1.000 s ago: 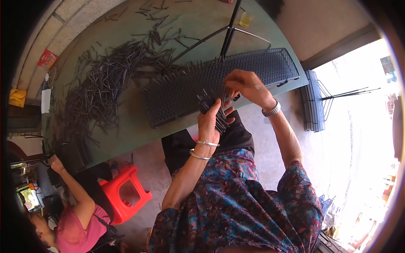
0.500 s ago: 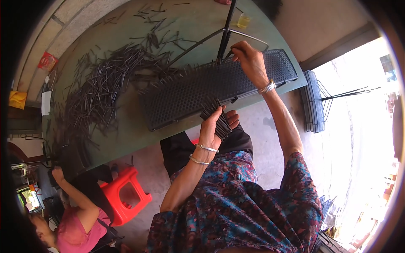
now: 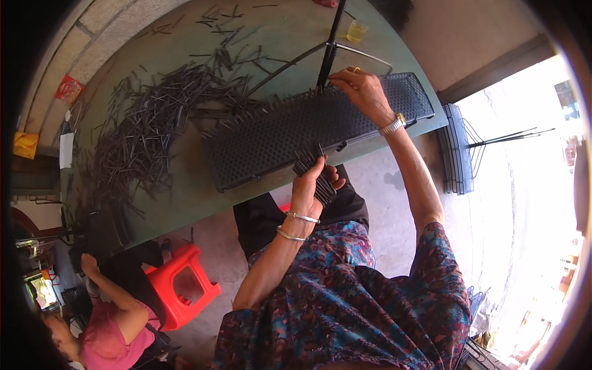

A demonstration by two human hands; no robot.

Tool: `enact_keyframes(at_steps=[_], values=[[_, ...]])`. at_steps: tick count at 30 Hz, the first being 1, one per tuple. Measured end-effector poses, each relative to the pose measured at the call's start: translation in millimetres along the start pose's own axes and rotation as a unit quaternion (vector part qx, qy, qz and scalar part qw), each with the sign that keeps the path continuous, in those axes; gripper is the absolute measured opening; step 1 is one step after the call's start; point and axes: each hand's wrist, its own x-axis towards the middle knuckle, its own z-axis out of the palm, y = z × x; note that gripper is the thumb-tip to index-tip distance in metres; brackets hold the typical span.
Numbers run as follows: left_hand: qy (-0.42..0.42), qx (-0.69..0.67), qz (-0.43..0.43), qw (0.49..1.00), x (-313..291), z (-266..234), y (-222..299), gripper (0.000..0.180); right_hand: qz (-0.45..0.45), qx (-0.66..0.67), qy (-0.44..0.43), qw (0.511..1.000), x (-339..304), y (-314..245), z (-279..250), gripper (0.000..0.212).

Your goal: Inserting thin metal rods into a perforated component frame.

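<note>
A long black perforated panel lies across the near part of the green table, with a row of thin dark strips standing along its far edge. My left hand is closed round a bundle of thin dark strips, just in front of the panel's near edge. Over the far edge, beside a black upright post, my right hand has its thumb and forefinger pinched together. Whatever is between those fingertips is too small to make out. A large heap of loose dark strips covers the table's left side.
At the lower left a person in a pink top works at the table. A red plastic stool stands below its near edge. A cup of yellow liquid sits at the back. More stacked panels stand at the right.
My right hand has turned, and its fingertips have shifted left along the panel's far edge toward the post. My left hand stays nearly still with its bundle. The other person's hand has lowered slightly.
</note>
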Motion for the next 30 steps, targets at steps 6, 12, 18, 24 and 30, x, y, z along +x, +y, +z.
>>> enact_keyframes(at_steps=[6, 12, 18, 24, 30], values=[[0.006, 0.032, 0.013, 0.999, -3.3, 8.3, 3.9, 0.015, 0.028, -0.038, 0.000, 0.999, -3.7, -7.3, 0.8, 0.017], [0.004, 0.056, 0.027, 0.998, -4.8, 15.2, 8.1, 0.017, 0.138, -0.077, -0.020, 0.987, -6.7, -7.2, 1.4, 0.021], [0.016, 0.062, 0.038, 0.997, -5.0, 20.9, 12.0, 0.020, 0.259, 0.070, -0.088, 0.959, -19.3, -34.0, -10.7, 0.030], [0.011, 0.088, 0.046, 0.995, -3.2, 20.1, 12.3, 0.019, 0.253, 0.335, -0.248, 0.873, -43.1, -66.9, -8.5, 0.022], [0.031, 0.108, 0.054, 0.992, -4.0, 21.9, 10.5, 0.020, 0.297, 0.379, -0.218, 0.849, -46.8, -64.8, -11.1, 0.019]])
